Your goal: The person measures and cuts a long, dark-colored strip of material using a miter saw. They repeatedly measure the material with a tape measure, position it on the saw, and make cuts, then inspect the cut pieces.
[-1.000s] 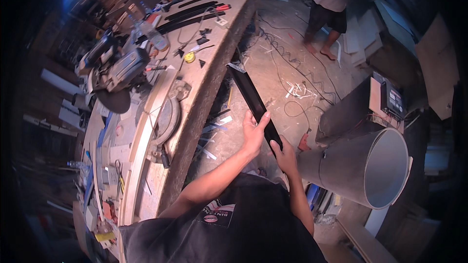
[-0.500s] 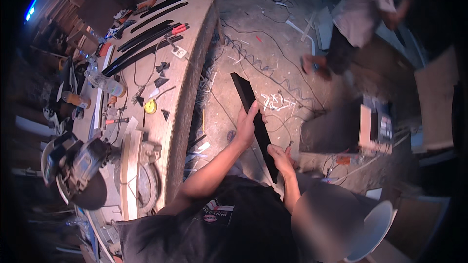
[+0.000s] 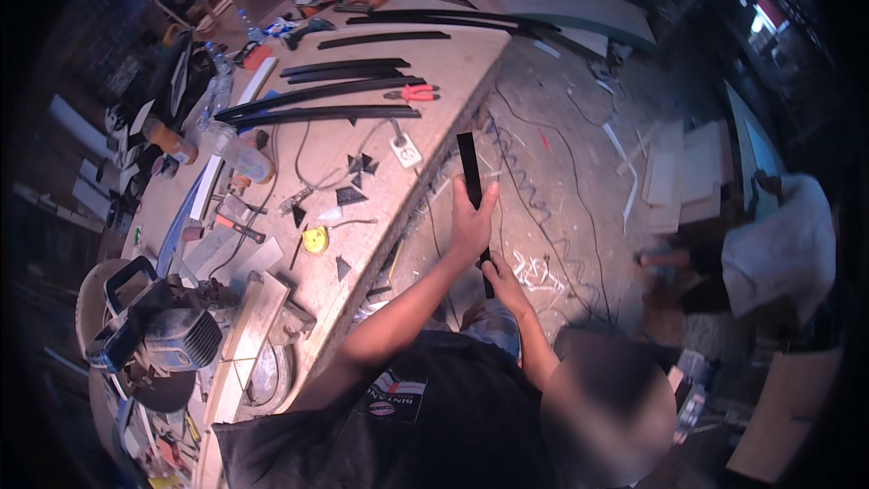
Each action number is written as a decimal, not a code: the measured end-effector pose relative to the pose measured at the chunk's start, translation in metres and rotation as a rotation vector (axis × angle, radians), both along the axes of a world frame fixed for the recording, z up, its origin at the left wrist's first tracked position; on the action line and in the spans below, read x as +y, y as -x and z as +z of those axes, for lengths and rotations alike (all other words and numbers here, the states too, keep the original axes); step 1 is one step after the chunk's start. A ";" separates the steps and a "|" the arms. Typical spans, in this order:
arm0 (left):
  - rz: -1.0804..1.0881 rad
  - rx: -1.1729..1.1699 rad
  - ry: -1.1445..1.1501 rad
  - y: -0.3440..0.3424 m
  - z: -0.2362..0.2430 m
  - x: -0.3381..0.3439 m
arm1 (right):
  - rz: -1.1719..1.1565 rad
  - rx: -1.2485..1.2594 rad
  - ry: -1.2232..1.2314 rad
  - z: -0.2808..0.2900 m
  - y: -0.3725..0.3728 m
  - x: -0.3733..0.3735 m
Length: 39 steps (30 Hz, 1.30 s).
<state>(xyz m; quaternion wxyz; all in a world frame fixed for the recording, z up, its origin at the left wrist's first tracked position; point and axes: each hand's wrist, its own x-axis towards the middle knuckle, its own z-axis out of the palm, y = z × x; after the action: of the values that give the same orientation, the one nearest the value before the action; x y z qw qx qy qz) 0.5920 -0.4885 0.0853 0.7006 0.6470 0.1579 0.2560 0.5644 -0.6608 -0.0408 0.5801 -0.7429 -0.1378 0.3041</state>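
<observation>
A straight black profile strip (image 3: 468,161) is in both hands, upright and out over the floor beside the workbench. My left hand (image 3: 472,225) is closed around its middle, the thumb lying along one side. Lower down, my right hand (image 3: 504,279) grips it near the bottom end. Much of the strip's lower half is hidden by the hands. On the bench to the left lie more black strips (image 3: 348,90), red-handled pliers (image 3: 415,92) and a white power socket (image 3: 405,150). Small black triangular offcuts (image 3: 348,196) are scattered near a yellow tape measure (image 3: 315,239).
A miter saw (image 3: 167,330) stands at the bench's near left, with a pale board (image 3: 249,340) beside it. A hammer (image 3: 241,225) and plastic bottles (image 3: 244,161) rest on the workbench (image 3: 407,240). Coiled cable (image 3: 525,195) crosses the floor. A co-worker (image 3: 778,244) is at the right.
My view has turned, bringing more of the bench into sight. The strip now stands more upright, and the hands are closer to the bench edge. The co-worker has moved.
</observation>
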 end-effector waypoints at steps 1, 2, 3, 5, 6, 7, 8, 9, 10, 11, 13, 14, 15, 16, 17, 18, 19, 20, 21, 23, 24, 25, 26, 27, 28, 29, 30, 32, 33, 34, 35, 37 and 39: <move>0.024 0.023 -0.013 -0.008 0.003 0.009 | 0.022 -0.017 -0.024 0.001 -0.013 0.011; 0.056 -0.019 -0.047 -0.014 0.006 0.018 | 0.047 -0.013 -0.047 0.000 -0.025 0.020; 0.091 -0.045 -0.075 -0.020 0.009 0.025 | 0.046 -0.039 0.019 -0.003 -0.038 0.029; 0.133 -0.092 -0.063 -0.031 0.013 0.042 | 0.201 -0.239 0.102 -0.007 -0.069 0.041; 0.135 -0.110 -0.024 -0.034 0.015 0.056 | 0.266 -0.274 0.197 -0.010 -0.081 0.045; 0.138 -0.102 0.031 -0.035 0.017 0.070 | 0.291 -0.343 0.129 -0.014 -0.091 0.048; 0.161 -0.190 0.091 -0.040 0.021 0.086 | 0.308 -0.376 0.095 -0.017 -0.104 0.052; 0.207 -0.337 0.090 -0.039 0.026 0.098 | 0.328 -0.404 0.028 -0.019 -0.119 0.058; 0.270 -0.352 0.113 -0.034 0.032 0.112 | 0.439 -0.501 0.117 -0.021 -0.137 0.060; 0.335 -0.335 0.055 -0.024 0.040 0.126 | 0.561 -0.590 0.179 -0.019 -0.156 0.058; 0.441 -0.384 -0.061 -0.007 0.062 0.151 | 0.759 -0.772 0.390 -0.014 -0.201 0.066; 0.522 -0.418 0.004 0.004 0.072 0.154 | 0.713 -0.708 0.340 -0.011 -0.215 0.071; 0.573 -0.450 0.074 0.017 0.083 0.155 | 0.660 -0.656 0.296 -0.007 -0.235 0.084; 0.664 -0.463 0.070 0.027 0.093 0.155 | 0.601 -0.585 0.271 -0.002 -0.257 0.104; 0.741 -0.443 0.083 0.040 0.104 0.153 | 0.626 -0.701 0.211 0.005 -0.278 0.123; 0.810 -0.467 0.099 0.049 0.112 0.146 | 0.634 -0.769 0.212 0.013 -0.299 0.144; 0.824 -0.482 0.086 0.060 0.120 0.140 | 0.632 -0.781 0.209 0.022 -0.317 0.169; 0.852 -0.511 0.067 0.070 0.126 0.128 | 0.637 -0.766 0.244 0.031 -0.331 0.194; 0.947 -0.500 0.060 0.081 0.130 0.111 | 0.739 -0.692 0.224 0.040 -0.340 0.215; 1.108 -0.479 0.023 0.099 0.137 0.069 | 0.938 -0.538 0.186 0.056 -0.347 0.251; 1.188 -0.486 0.008 0.106 0.139 0.047 | 1.015 -0.557 0.113 0.060 -0.339 0.260; 1.288 -0.476 -0.002 0.112 0.137 0.027 | 1.088 -0.576 0.037 0.062 -0.328 0.268; 1.378 -0.471 0.000 0.117 0.132 0.007 | 1.156 -0.591 -0.042 0.063 -0.314 0.273; 1.465 -0.474 0.029 0.123 0.126 -0.010 | 1.252 -0.516 -0.054 0.063 -0.298 0.279; 1.519 -0.529 0.054 0.130 0.115 -0.024 | 1.319 -0.531 -0.066 0.061 -0.279 0.285; 1.632 -0.522 0.137 0.137 0.103 -0.037 | 1.380 -0.548 -0.071 0.058 -0.259 0.291; 1.714 -0.551 0.216 0.144 0.088 -0.049 | 1.441 -0.569 -0.062 0.055 -0.239 0.298; 1.855 -0.723 0.433 0.158 0.058 -0.074 | 1.473 -0.613 -0.063 0.048 -0.197 0.319; 1.883 -0.748 0.437 0.160 0.042 -0.084 | 1.482 -0.635 -0.083 0.045 -0.177 0.333; 2.012 -0.834 0.535 0.164 0.030 -0.092 | 1.483 -0.697 -0.059 0.041 -0.158 0.349; 2.013 -0.852 0.496 0.166 0.021 -0.099 | 1.479 -0.750 -0.057 0.037 -0.137 0.362; 2.088 -0.916 0.486 0.168 0.006 -0.110 | 1.518 -0.818 0.042 0.029 -0.102 0.385; 2.157 -0.888 0.465 0.175 -0.003 -0.114 | 1.503 -0.977 0.003 0.020 -0.073 0.402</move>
<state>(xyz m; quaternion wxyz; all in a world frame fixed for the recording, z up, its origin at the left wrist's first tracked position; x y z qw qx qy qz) 0.4170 -0.6022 0.0827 0.2172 -0.1078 0.4069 0.8807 0.6377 -0.2591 -0.0212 0.1036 -0.5039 -0.8191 0.2539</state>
